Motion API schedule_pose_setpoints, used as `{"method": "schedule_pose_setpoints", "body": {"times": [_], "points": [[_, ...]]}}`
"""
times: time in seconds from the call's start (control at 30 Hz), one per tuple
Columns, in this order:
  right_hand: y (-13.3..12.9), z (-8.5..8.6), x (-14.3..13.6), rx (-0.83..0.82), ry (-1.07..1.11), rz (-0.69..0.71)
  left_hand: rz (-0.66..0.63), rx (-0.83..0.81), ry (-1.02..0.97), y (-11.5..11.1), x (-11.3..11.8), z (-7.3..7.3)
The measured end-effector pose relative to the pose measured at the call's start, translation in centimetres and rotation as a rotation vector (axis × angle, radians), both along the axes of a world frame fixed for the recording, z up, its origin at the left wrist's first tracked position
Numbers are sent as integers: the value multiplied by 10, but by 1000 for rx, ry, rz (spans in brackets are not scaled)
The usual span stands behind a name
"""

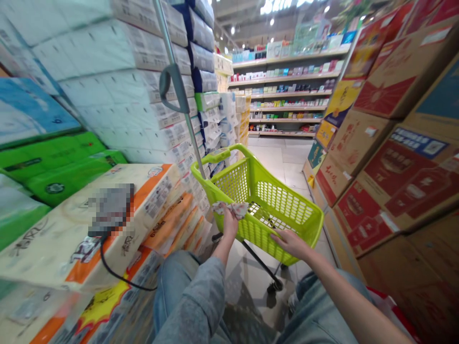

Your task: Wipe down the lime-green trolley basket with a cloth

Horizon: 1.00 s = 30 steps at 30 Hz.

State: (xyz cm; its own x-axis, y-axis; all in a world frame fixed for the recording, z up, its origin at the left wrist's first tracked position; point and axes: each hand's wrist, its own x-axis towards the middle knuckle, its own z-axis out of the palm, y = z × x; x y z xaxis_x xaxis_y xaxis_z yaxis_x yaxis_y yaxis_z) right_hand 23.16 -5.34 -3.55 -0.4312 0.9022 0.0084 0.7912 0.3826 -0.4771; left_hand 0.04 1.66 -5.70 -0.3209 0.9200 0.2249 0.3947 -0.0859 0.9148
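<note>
A lime-green shopping basket cart (287, 203) stands in front of me on dark legs with casters. My left hand (230, 222) is closed on a crumpled, patterned cloth (239, 209), which lies against the near rim at the cart's left part. My right hand (289, 242) grips the near rim farther right, its fingers bent over the edge. Inside, the basket shows only its perforated floor and walls. A grey metal pole (195, 143) with a grey handle (174, 88) rises at the cart's left end.
Stacked tissue packs (143, 95) rise on the left; a blurred dark device (113, 208) with a black cable (122, 277) lies on a cream pack (46, 239). Red and brown cartons (394, 167) line the right. Stocked shelves (287, 95) stand behind, beyond a tiled aisle (285, 155).
</note>
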Motion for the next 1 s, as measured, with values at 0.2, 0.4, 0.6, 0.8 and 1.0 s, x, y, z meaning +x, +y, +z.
{"method": "schedule_pose_setpoints", "body": {"times": [0.2, 0.4, 0.6, 0.8, 1.0], "points": [[2, -5, 2, 9, 18, 26, -44, 66, 0, -10, 4, 11], [0, -7, 1, -5, 6, 15, 88, 78, -55, 16, -22, 30], [1, -6, 2, -18, 50, 11, 2, -14, -152, 8, -25, 6], [5, -8, 6, 4, 33, 23, -109, -82, -140, -17, -11, -20], [8, -12, 7, 8, -2, 12, -193, -33, -136, -29, 17, -2]]}}
